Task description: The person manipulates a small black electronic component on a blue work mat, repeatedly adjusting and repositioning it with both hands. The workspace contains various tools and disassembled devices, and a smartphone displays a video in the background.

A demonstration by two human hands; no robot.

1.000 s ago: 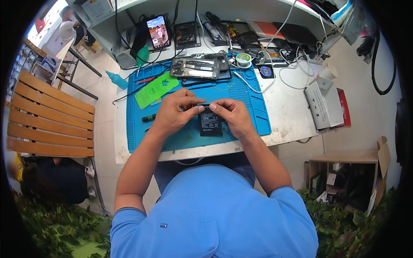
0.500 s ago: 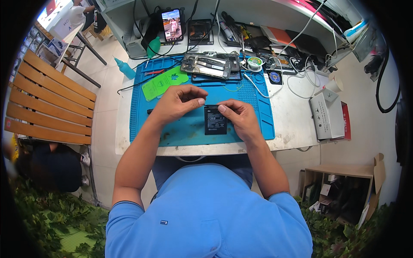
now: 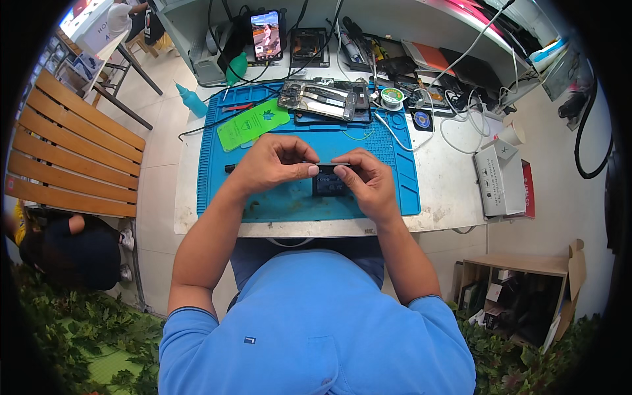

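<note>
A flat black phone battery [image 3: 329,185] with fine print hangs over the blue repair mat [image 3: 283,209], its face tilted and foreshortened. My left hand [image 3: 280,161] is closed, thumb and fingers pinching at the battery's upper left corner. On the other side, my right hand [image 3: 370,183] grips the upper right corner between thumb and curled fingers. A thin dark strip runs along the top edge between both thumbs. Beyond my hands lies an opened phone [image 3: 317,100] with its inside showing, stacked on other phone parts.
A green card [image 3: 253,126] lies behind my left hand, near a blue squeeze bottle [image 3: 191,102]. A lit phone [image 3: 266,36] stands at the back. Right of the opened phone are a solder spool [image 3: 392,99] and white cables. A white box [image 3: 498,179] stands at the table's right edge.
The battery has tilted, so less of its face shows. My left thumb and fingers have closed in on its upper left corner; my right hand keeps its grip.
</note>
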